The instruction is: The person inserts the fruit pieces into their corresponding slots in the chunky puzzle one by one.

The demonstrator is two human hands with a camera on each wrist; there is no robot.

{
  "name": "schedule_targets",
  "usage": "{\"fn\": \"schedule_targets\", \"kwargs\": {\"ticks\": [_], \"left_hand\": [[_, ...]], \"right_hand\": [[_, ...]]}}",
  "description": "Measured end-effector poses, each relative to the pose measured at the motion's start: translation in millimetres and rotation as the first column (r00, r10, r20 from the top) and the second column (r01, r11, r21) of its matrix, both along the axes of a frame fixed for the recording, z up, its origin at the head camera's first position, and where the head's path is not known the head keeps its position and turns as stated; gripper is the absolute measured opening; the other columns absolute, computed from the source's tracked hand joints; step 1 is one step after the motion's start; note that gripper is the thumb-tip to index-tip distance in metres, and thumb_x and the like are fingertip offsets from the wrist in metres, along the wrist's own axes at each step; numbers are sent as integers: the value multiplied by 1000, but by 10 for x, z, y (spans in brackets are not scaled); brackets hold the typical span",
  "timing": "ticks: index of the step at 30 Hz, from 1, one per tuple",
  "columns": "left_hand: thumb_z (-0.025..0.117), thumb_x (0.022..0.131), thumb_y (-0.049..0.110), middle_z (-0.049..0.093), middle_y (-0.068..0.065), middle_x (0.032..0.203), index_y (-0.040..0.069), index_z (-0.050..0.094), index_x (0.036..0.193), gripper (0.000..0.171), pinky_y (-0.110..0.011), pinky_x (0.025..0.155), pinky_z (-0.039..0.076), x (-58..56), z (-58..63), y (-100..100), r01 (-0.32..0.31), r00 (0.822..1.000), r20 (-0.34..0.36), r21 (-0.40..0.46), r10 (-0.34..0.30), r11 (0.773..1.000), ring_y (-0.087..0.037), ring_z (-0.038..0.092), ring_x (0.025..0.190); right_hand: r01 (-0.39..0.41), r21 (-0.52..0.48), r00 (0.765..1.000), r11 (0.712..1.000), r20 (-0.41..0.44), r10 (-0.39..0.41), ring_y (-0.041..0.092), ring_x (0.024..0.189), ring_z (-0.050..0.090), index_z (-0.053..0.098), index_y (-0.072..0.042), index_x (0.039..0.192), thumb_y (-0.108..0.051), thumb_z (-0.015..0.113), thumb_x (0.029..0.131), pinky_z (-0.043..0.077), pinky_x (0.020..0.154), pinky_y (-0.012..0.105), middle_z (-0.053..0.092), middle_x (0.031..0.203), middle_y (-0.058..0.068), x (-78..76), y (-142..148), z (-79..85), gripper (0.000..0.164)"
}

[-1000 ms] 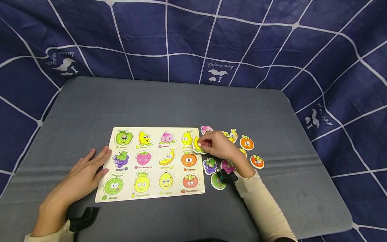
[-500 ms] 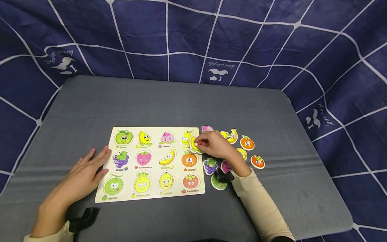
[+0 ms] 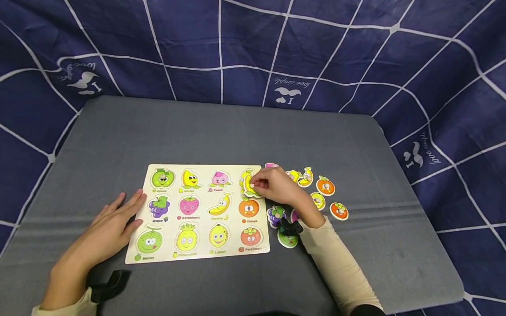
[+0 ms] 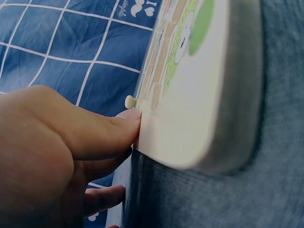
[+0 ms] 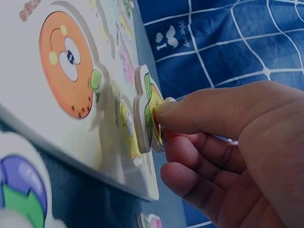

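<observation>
My right hand [image 3: 278, 186] pinches the knob of a yellow mango puzzle piece [image 3: 247, 183] with green leaves. The piece is over the pear picture at the upper right of the fruit puzzle board [image 3: 203, 239]. In the right wrist view the mango piece [image 5: 146, 111] stands tilted, face toward the thumb; whether it touches the board is unclear. My left hand [image 3: 106, 232] lies with fingers extended at the board's left edge. Its thumb [image 4: 109, 133] touches that edge in the left wrist view. A knobbed apple piece [image 3: 162, 178] sits in the upper left slot.
Right of the board lie several loose pieces: grape [image 3: 276, 216], melon [image 3: 287, 239], banana [image 3: 306, 177], orange [image 3: 326, 186], lemon [image 3: 318, 200] and persimmon [image 3: 339, 211]. My right hand and wrist partly cover others. A dark checked cloth [image 3: 253, 48] hangs behind the grey table [image 3: 189, 136].
My right hand has moved left with the mango piece, from the board's right edge to over the pear picture. The left hand has stayed in place.
</observation>
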State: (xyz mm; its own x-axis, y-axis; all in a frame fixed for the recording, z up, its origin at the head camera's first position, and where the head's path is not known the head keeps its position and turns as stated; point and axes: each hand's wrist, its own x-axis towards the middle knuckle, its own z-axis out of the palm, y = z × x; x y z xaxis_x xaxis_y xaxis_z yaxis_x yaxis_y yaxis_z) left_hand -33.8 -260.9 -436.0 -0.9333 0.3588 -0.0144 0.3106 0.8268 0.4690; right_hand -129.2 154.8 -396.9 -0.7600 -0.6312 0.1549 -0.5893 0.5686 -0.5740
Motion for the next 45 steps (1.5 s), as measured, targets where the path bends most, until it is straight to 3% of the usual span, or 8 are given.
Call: {"fn": "schedule_targets", "kwargs": {"ticks": [10,45], "left_hand": [[62,95,6,26,-22,157,-2,32,152,65,-76,104,11,-1,5,10,3,1000,-1,3,-3,1000,-56,16,141],[61,96,6,25,-23,158,-3,32,152,64,-75,106,8,5,31,12,-5,1000,30,10,5,1000,-55,14,142]], "right_hand": [[-31,-15,999,999,-38,31,5,61,49,75,-3,86,-5,73,87,43,56,20,59,71,-3,-50,-137,24,3],[-69,15,997,998,21,68,6,64,50,74,-4,87,-1,70,87,42,59,17,59,73,-2,-161,-592,115,6]]}}
